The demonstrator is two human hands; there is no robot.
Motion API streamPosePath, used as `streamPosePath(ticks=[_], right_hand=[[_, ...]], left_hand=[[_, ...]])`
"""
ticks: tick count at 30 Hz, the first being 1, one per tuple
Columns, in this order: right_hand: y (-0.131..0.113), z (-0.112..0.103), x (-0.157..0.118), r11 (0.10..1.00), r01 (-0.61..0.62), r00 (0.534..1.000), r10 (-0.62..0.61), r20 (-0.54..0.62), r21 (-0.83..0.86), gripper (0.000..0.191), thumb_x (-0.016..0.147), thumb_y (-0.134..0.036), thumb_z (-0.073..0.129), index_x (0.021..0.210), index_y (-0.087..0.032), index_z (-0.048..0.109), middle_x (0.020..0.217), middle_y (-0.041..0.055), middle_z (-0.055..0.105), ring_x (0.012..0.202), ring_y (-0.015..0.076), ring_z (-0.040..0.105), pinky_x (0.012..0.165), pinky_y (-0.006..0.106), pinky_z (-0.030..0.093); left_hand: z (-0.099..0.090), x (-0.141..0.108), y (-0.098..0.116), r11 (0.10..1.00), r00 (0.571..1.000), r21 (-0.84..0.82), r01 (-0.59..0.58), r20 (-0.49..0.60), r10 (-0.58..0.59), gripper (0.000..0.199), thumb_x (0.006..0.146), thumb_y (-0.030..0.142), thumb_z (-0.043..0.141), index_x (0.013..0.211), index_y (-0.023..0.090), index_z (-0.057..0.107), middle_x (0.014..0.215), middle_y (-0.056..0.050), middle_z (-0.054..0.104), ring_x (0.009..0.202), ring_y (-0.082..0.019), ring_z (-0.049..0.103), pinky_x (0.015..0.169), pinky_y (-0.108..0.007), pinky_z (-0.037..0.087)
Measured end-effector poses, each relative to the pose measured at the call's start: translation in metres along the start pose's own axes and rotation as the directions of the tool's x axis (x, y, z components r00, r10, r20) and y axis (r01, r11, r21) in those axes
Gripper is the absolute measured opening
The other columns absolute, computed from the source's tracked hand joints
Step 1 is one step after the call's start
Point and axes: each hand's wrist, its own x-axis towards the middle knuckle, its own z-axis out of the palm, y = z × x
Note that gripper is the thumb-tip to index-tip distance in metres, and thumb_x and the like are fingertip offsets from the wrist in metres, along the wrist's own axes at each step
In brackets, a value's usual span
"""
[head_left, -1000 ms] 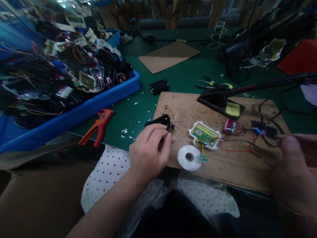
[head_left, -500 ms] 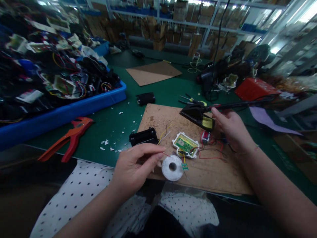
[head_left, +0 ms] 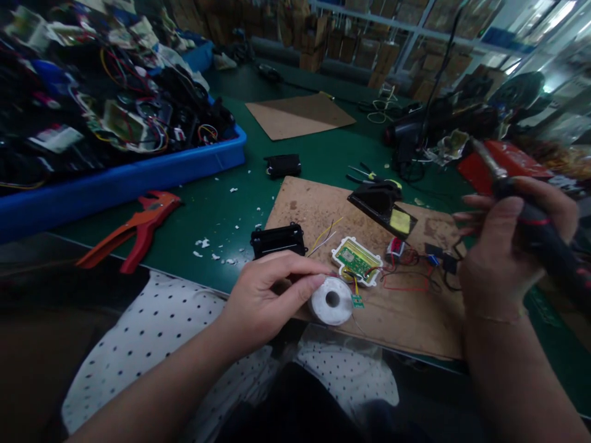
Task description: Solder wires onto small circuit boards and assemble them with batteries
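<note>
My left hand [head_left: 272,295] is closed in a pinch on a thin red wire beside a white spool of solder [head_left: 318,307]. My right hand [head_left: 501,258] grips a soldering iron [head_left: 545,237], raised at the right with its metal tip pointing up and left. Between the hands lies a green circuit board [head_left: 353,258] in a white housing, wired to a small green board [head_left: 357,301] beside the spool. Red and black wires run right from the housing to a small red-and-white part [head_left: 396,248]. A black case [head_left: 278,240] lies behind my left hand.
A brown board [head_left: 415,326] lies under the work. The black iron stand [head_left: 376,206] with its yellow sponge [head_left: 402,221] sits at its back edge, near pliers [head_left: 369,175]. An orange-red cutter [head_left: 138,227] lies left, before a blue bin [head_left: 184,166] full of electronic parts.
My right hand has lifted the soldering iron out of its stand, turning it upward and to the right. My left hand still pinches the wire. The view has shifted slightly.
</note>
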Motion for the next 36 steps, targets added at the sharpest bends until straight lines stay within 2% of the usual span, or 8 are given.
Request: streamPosePath(ticks=[1, 3, 7, 9, 12, 21, 31, 36], right_hand=[[-0.01, -0.003, -0.009, 0.999, 0.031, 0.997, -0.032, 0.066, 0.018, 0.025, 0.096, -0.032, 0.06, 0.121, -0.033, 0.062, 0.108, 0.0024, 0.068, 0.085, 0.0192, 0.072, 0.069, 0.038, 0.054], [-0.025, -0.006, -0.026, 0.995, 0.076, 0.971, -0.087, 0.221, 0.06, 0.033, 0.09, -0.02, 0.066, 0.118, -0.038, 0.062, 0.105, -0.0006, 0.07, 0.088, 0.021, 0.074, 0.077, 0.043, 0.059], [-0.032, -0.007, -0.048, 0.946, 0.182, 0.761, -0.309, 0.571, 0.269, 0.061, 0.075, -0.006, 0.075, 0.125, -0.036, 0.057, 0.106, 0.0001, 0.074, 0.093, 0.0223, 0.075, 0.083, 0.042, 0.062], [-0.026, -0.004, -0.054, 0.929, 0.152, 0.68, -0.346, 0.646, 0.337, 0.065, 0.074, -0.003, 0.074, 0.129, -0.03, 0.054, 0.112, 0.0033, 0.073, 0.096, 0.0219, 0.074, 0.084, 0.04, 0.062], [-0.017, 0.002, -0.062, 0.929, 0.085, 0.639, -0.328, 0.695, 0.36, 0.062, 0.074, 0.0, 0.073, 0.127, -0.027, 0.053, 0.115, 0.0042, 0.071, 0.099, 0.0213, 0.073, 0.088, 0.04, 0.062], [-0.018, 0.014, -0.071, 0.954, 0.02, 0.64, -0.243, 0.729, 0.301, 0.06, 0.074, -0.007, 0.078, 0.126, -0.028, 0.056, 0.109, 0.0031, 0.07, 0.095, 0.0199, 0.071, 0.084, 0.039, 0.062], [-0.027, 0.025, -0.068, 0.94, -0.198, 0.645, -0.09, 0.759, 0.279, 0.066, 0.076, -0.011, 0.079, 0.132, -0.029, 0.048, 0.11, 0.0031, 0.059, 0.083, 0.0133, 0.068, 0.071, 0.027, 0.064], [-0.027, 0.026, -0.07, 0.941, -0.215, 0.662, -0.058, 0.748, 0.263, 0.064, 0.076, -0.012, 0.079, 0.13, -0.028, 0.048, 0.106, 0.0026, 0.058, 0.081, 0.0124, 0.068, 0.072, 0.025, 0.064]], left_hand=[[0.0, 0.0, 0.001, 1.0, 1.0, -0.005, -0.005, 0.003, 0.005, 0.019, 0.091, 0.013, 0.07, 0.101, 0.029, 0.075, 0.093, 0.004, 0.076, 0.083, -0.01, 0.07, 0.071, -0.022, 0.055], [-0.001, -0.001, 0.001, 1.0, 1.0, -0.012, -0.01, 0.001, 0.01, 0.019, 0.091, 0.013, 0.07, 0.099, 0.028, 0.075, 0.092, 0.004, 0.076, 0.082, -0.009, 0.068, 0.07, -0.021, 0.054], [-0.003, -0.002, 0.001, 1.0, 1.0, -0.014, -0.024, -0.014, 0.024, 0.012, 0.091, 0.015, 0.07, 0.095, 0.026, 0.074, 0.09, 0.002, 0.074, 0.081, -0.012, 0.067, 0.067, -0.023, 0.052], [-0.005, -0.002, 0.002, 0.998, 0.998, 0.014, -0.055, -0.022, 0.055, 0.009, 0.089, 0.016, 0.071, 0.093, 0.024, 0.074, 0.087, 0.001, 0.073, 0.08, -0.012, 0.067, 0.067, -0.023, 0.051], [-0.006, -0.002, 0.005, 0.991, 0.992, 0.066, -0.118, -0.023, 0.12, 0.009, 0.087, 0.012, 0.071, 0.09, 0.02, 0.073, 0.086, 0.0, 0.072, 0.079, -0.01, 0.066, 0.071, -0.022, 0.051], [-0.005, -0.009, 0.008, 0.975, 0.986, 0.147, -0.165, -0.011, 0.169, 0.005, 0.084, 0.011, 0.073, 0.087, 0.015, 0.074, 0.083, -0.002, 0.071, 0.079, -0.011, 0.064, 0.076, -0.025, 0.051], [-0.007, -0.01, 0.006, 0.965, 0.989, 0.244, -0.096, -0.086, 0.12, 0.008, 0.084, 0.01, 0.074, 0.088, 0.017, 0.075, 0.088, -0.002, 0.063, 0.082, -0.009, 0.061, 0.073, -0.019, 0.051], [-0.001, -0.012, 0.006, 0.977, 0.99, 0.2, -0.066, -0.109, 0.09, 0.009, 0.083, 0.011, 0.075, 0.088, 0.018, 0.074, 0.101, -0.004, 0.065, 0.083, -0.01, 0.065, 0.06, -0.018, 0.05]])
